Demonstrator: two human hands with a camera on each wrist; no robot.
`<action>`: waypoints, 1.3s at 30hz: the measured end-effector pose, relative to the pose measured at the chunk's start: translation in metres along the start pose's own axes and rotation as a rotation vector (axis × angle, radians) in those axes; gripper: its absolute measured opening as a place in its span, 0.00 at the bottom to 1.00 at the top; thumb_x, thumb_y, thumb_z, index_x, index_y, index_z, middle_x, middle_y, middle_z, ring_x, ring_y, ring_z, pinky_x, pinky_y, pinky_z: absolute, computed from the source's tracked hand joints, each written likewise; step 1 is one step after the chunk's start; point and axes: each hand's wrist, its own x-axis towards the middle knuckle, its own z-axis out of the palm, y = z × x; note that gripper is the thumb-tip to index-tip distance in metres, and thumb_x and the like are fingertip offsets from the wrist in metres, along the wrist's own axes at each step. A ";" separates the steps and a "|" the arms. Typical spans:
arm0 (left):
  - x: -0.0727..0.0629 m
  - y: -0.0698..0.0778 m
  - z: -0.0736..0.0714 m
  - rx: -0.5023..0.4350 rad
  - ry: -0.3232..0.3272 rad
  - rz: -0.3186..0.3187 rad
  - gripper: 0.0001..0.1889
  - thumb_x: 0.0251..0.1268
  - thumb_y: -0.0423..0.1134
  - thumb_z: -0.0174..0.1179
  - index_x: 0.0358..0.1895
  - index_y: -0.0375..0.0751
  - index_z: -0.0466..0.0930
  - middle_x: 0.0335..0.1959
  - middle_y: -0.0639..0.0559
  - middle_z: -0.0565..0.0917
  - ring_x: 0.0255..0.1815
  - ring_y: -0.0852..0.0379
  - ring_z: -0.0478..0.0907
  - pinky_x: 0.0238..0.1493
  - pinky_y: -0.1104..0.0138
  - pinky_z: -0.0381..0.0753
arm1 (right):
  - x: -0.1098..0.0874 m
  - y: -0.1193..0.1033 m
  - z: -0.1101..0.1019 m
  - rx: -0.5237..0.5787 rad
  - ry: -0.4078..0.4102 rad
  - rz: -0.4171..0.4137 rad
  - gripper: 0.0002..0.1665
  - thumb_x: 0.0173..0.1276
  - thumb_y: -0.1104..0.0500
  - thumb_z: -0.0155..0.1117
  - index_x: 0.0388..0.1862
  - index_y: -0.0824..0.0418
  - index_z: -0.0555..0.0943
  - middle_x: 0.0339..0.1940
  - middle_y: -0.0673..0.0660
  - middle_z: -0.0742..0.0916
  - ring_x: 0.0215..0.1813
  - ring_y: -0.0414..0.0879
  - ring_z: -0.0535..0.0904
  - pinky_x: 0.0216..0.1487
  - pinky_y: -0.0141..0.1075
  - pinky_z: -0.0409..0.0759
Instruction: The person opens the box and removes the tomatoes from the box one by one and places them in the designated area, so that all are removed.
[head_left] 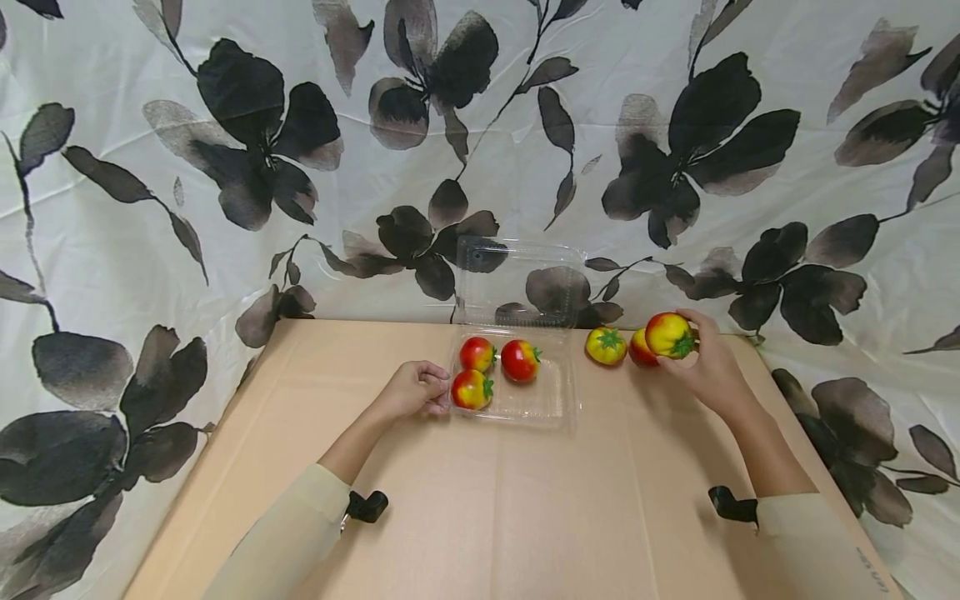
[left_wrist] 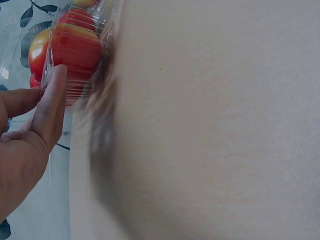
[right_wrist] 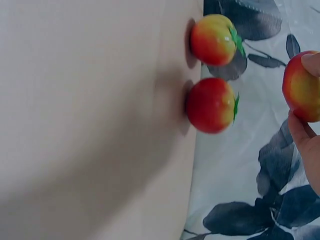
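Observation:
A clear plastic clamshell container (head_left: 543, 400) stands with its lid (head_left: 517, 283) raised at the back. Three red-and-yellow tomatoes sit in its base, one of them a tomato (head_left: 520, 361) at the middle. At the container's left edge, my left hand (head_left: 411, 390) pinches the rim between thumb and fingers; a tomato (left_wrist: 77, 52) shows through the wall in the left wrist view. My right hand (head_left: 708, 367) holds another tomato (head_left: 670, 335) above the table's right side. Below it are a mostly red tomato (right_wrist: 211, 105) and a yellower tomato (right_wrist: 214, 40).
The table (head_left: 450, 500) has a tan cardboard-like top. Behind it and at its sides hangs a white cloth (head_left: 540, 183) with dark flower prints. The raised lid lies against this cloth.

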 end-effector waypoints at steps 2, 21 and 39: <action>0.000 0.000 0.000 0.000 0.000 0.000 0.12 0.72 0.23 0.60 0.54 0.21 0.75 0.33 0.39 0.81 0.26 0.54 0.86 0.36 0.56 0.93 | 0.002 0.003 -0.004 -0.006 0.002 0.024 0.52 0.64 0.64 0.75 0.80 0.64 0.55 0.73 0.71 0.68 0.67 0.69 0.70 0.68 0.61 0.79; 0.001 -0.001 -0.002 -0.004 -0.006 -0.005 0.13 0.72 0.25 0.61 0.54 0.22 0.74 0.33 0.41 0.81 0.26 0.54 0.86 0.36 0.57 0.93 | 0.021 0.035 -0.018 -0.062 0.036 0.155 0.50 0.65 0.65 0.71 0.80 0.65 0.56 0.70 0.81 0.60 0.67 0.78 0.61 0.63 0.76 0.70; 0.001 0.001 0.000 -0.002 -0.003 -0.011 0.12 0.72 0.24 0.60 0.54 0.22 0.74 0.32 0.42 0.81 0.25 0.55 0.86 0.36 0.56 0.93 | 0.024 0.080 -0.003 0.064 -0.009 0.437 0.51 0.74 0.56 0.66 0.80 0.74 0.47 0.75 0.81 0.62 0.74 0.76 0.60 0.78 0.68 0.61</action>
